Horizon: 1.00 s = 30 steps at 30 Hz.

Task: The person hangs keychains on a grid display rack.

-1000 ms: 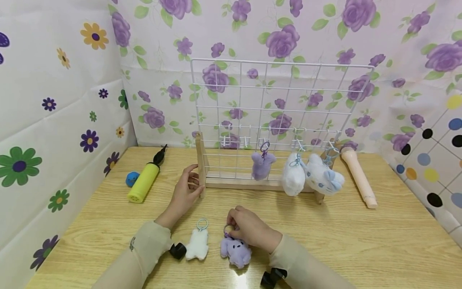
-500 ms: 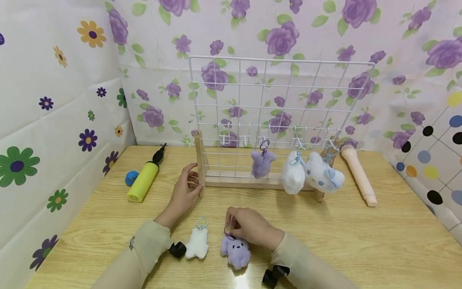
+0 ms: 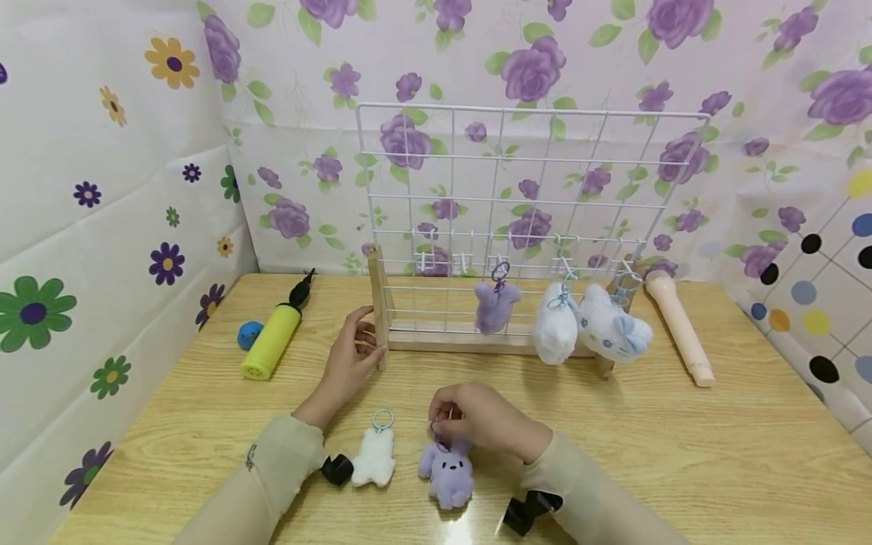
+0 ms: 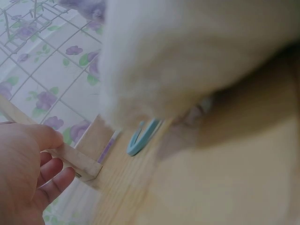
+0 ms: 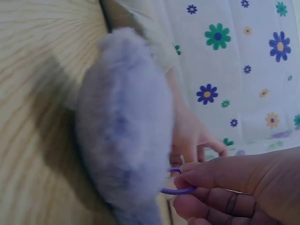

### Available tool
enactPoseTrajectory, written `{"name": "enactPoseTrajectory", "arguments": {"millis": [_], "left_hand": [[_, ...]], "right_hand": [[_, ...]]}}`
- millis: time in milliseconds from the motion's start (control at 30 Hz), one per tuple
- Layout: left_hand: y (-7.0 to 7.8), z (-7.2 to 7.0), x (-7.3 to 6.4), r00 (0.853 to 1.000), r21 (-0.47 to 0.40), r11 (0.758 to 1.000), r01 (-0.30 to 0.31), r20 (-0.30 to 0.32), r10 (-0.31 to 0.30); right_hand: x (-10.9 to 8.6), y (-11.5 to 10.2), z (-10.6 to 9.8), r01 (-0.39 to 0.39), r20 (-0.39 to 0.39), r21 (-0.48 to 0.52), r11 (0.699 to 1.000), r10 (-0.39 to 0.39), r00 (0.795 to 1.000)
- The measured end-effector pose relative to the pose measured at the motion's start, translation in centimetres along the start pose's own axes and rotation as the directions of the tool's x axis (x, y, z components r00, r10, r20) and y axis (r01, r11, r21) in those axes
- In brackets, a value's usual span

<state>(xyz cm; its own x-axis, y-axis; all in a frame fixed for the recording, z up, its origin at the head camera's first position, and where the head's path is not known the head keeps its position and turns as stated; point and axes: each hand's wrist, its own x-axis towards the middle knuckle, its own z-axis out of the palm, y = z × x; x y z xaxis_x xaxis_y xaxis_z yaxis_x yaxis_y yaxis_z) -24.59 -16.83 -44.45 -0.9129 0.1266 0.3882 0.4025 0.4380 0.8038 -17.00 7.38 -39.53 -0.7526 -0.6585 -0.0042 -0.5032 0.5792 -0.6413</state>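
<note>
My right hand (image 3: 487,416) pinches the purple ring (image 5: 180,191) of a lavender plush rabbit keychain (image 3: 451,478) between thumb and fingers. The rabbit is face up, low over the table, and its furry body fills much of the right wrist view. With thumb and fingers around it, my left hand (image 3: 349,356) grips the left wooden post (image 3: 378,303) of a white wire grid rack (image 3: 504,200). Near my left wrist lies a white plush keychain (image 3: 373,458) with a pale blue ring (image 3: 383,418); it looms large in the left wrist view.
From the rack's hooks hang a purple plush (image 3: 495,308), a white plush (image 3: 555,325) and a white plush with a blue bow (image 3: 611,324). At left lie a yellow hand pump (image 3: 272,342) and a small blue ball (image 3: 249,334). A pale pink cylinder (image 3: 681,329) lies at right.
My right hand has shifted slightly right and away from me, still pinching the ring. The lavender rabbit has turned straighter, both ears now showing. My left hand stays on the post.
</note>
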Motion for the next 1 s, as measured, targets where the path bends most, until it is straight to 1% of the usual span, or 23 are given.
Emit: {"name": "enactPoseTrajectory", "arguments": {"millis": [133,233,367,467,600,767,900,1000], "left_hand": [[0.0,0.0,0.0,1.000,-0.002,1.000,0.006,0.003,-0.006],[0.0,0.0,0.0,1.000,0.000,1.000,0.005,0.006,-0.005],[0.1,0.0,0.0,1.000,0.001,1.000,-0.003,0.006,0.003],[0.1,-0.1,0.0,1.000,-0.002,1.000,-0.009,0.004,0.009],[0.0,-0.1,0.0,1.000,0.001,1.000,-0.016,0.007,0.016],[0.0,-0.1,0.0,1.000,-0.002,1.000,-0.008,0.012,0.008],[0.0,-0.1,0.0,1.000,-0.013,1.000,0.000,0.014,0.000],[0.0,-0.1,0.0,1.000,-0.011,1.000,0.002,0.013,-0.001]], "right_hand": [[-0.3,-0.7,-0.8,-0.018,-0.002,0.002,1.000,0.018,1.000],[-0.7,-1.3,-1.5,-0.015,-0.014,-0.019,1.000,0.015,1.000],[-1.1,-2.0,-2.3,0.033,-0.041,-0.088,0.996,-0.037,0.998],[-1.4,-2.4,-2.9,0.066,-0.043,-0.119,0.991,-0.072,0.996],[-1.8,-3.0,-3.6,0.087,-0.035,-0.131,0.988,-0.092,0.995],[-2.2,-3.7,-4.6,0.121,-0.044,-0.151,0.981,-0.129,0.991],[-2.5,-4.2,-5.6,0.145,-0.049,-0.146,0.979,-0.153,0.987],[-2.5,-4.6,-6.3,0.147,-0.050,-0.145,0.978,-0.156,0.987]]}}
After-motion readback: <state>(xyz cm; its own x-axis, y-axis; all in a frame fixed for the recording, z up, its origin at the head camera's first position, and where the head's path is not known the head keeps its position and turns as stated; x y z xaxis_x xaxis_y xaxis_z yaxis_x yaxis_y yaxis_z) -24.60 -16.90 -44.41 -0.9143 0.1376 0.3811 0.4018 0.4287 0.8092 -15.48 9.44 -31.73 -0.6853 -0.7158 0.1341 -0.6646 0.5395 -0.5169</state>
